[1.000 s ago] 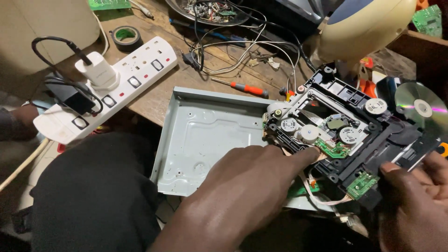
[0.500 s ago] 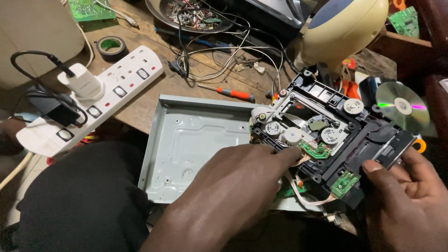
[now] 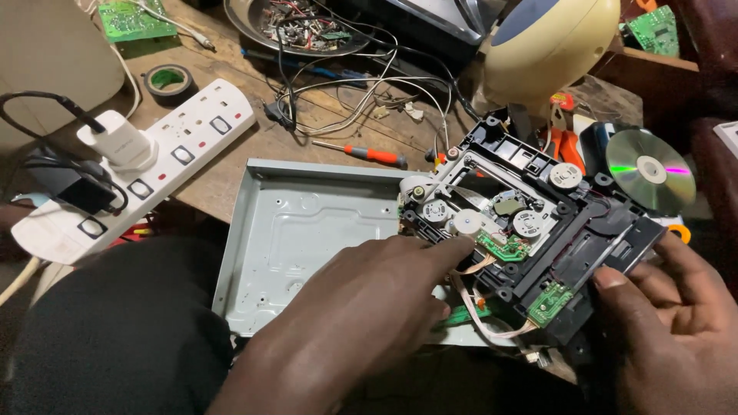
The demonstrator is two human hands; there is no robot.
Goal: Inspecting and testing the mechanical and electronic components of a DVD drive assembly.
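Note:
A black disc-drive mechanism point(image 3: 538, 223) with white gears and small green circuit boards lies tilted over the right end of a grey metal chassis tray point(image 3: 307, 223). My left hand point(image 3: 361, 315) rests on the tray, its fingertips touching the drive's near-left edge by a white gear point(image 3: 467, 222). My right hand point(image 3: 676, 330) grips the drive's right end, thumb pressed on its black front corner. A shiny disc point(image 3: 649, 170) lies just beyond that hand.
A white power strip point(image 3: 165, 161) with a plugged-in charger lies at the left. A red-handled screwdriver point(image 3: 369, 154), loose wires, a tape roll point(image 3: 169, 78), a bowl of parts point(image 3: 296, 23) and a cream round lamp point(image 3: 550, 46) crowd the wooden bench behind.
The view has shifted slightly, so everything sits a little lower and left. My right thumb has moved onto the drive's front corner. My left hand stays at the drive's edge.

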